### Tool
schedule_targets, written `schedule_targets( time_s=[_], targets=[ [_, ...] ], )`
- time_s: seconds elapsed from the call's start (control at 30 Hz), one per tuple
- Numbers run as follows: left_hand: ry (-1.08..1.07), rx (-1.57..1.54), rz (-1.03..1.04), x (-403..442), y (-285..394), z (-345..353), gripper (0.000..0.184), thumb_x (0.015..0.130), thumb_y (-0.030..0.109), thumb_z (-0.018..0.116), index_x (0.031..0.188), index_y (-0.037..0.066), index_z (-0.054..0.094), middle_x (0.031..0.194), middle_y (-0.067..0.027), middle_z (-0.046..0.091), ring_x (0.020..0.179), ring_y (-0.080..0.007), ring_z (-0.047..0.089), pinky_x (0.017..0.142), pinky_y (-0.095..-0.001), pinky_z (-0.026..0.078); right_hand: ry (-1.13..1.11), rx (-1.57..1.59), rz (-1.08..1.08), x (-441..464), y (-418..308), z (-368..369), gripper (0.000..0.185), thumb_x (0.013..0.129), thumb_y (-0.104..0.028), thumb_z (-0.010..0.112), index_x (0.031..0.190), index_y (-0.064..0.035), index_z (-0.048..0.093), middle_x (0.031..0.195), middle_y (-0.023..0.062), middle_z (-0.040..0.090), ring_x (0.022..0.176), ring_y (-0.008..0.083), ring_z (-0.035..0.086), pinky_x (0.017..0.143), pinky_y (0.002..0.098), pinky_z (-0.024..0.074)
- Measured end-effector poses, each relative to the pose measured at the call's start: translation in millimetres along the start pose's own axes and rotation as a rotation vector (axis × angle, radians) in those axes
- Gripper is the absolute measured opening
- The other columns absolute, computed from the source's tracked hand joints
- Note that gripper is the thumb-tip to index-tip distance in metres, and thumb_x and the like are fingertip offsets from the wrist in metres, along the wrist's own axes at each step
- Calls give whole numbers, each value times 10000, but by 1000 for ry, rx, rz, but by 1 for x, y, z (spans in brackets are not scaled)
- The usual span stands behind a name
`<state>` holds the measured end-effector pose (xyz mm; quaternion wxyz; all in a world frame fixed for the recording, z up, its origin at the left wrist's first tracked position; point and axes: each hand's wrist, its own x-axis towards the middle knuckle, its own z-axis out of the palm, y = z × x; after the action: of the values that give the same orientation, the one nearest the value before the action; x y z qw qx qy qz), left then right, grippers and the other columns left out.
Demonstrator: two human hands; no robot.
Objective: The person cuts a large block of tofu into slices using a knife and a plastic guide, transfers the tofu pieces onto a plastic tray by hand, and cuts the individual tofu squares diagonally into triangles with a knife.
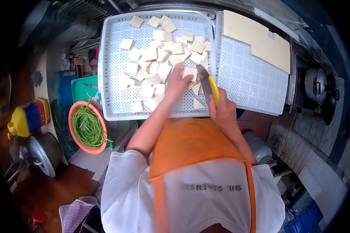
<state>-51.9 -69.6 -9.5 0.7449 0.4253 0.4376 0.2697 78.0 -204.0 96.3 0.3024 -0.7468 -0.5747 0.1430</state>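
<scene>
My left hand (176, 84) pinches a pale square of tofu (189, 73) between thumb and fingers, above a heap of cut pieces. Wrapped round a yellow-handled knife (213, 90) is my right hand (224, 108). The blade points up and leftward, close beside the held square; whether it touches is unclear. Beneath both hands, a white perforated tray (103, 77) carries many loose tofu pieces (144, 54), some overlapping. On a second white tray (256, 83) to the right lies a large tofu slab (247, 33) with a stepped, cut edge.
At left, an orange bowl of green beans (88, 126) stands by a green tray (79, 87). A yellow jug (29, 117) and a metal pot (42, 155) are farther left. Another pot (315, 85) sits on the right, past the second tray.
</scene>
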Motion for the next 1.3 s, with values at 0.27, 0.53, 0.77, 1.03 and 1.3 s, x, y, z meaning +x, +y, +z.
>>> schedule_targets(
  time_s=[0.27,0.53,0.77,1.03,1.3],
  targets=[
    [-42,-218,-163,-16,15,3,416,877,-62,499,1289,-13,528,1135,-82,661,1004,-141,640,860,-268,527,-79,-58,-104,4,-9,7,250,892,-67,635,1106,-6,521,637,185,589,512,356,606,454,424,463],
    [-99,-258,-224,-17,24,7,423,857,-72,498,1274,-19,538,1095,-59,659,958,-119,631,834,-246,521,-115,-67,-105,1,-1,15,260,887,-63,633,1109,-8,511,639,197,591,526,368,610,458,431,465],
    [-122,372,11,-10,37,-15,253,923,92,581,1154,45,673,1027,-67,700,944,-195,653,833,-317,525,-114,-22,1,-5,16,14,251,888,-81,648,1101,-27,528,625,208,587,550,383,624,475,434,468],
    [-454,1813,802,54,48,-32,136,792,101,593,862,131,705,970,-31,668,996,-217,581,825,-353,473,-150,-63,-77,-12,23,11,231,878,-90,658,1078,-45,551,636,180,602,548,369,620,490,430,480],
    [-492,1872,758,50,65,-25,127,826,105,573,907,97,671,1024,-50,648,1061,-224,559,869,-354,454,-185,-85,-35,-15,21,5,225,872,-92,658,1061,-38,549,650,175,604,552,370,613,498,443,479]
  ],
)
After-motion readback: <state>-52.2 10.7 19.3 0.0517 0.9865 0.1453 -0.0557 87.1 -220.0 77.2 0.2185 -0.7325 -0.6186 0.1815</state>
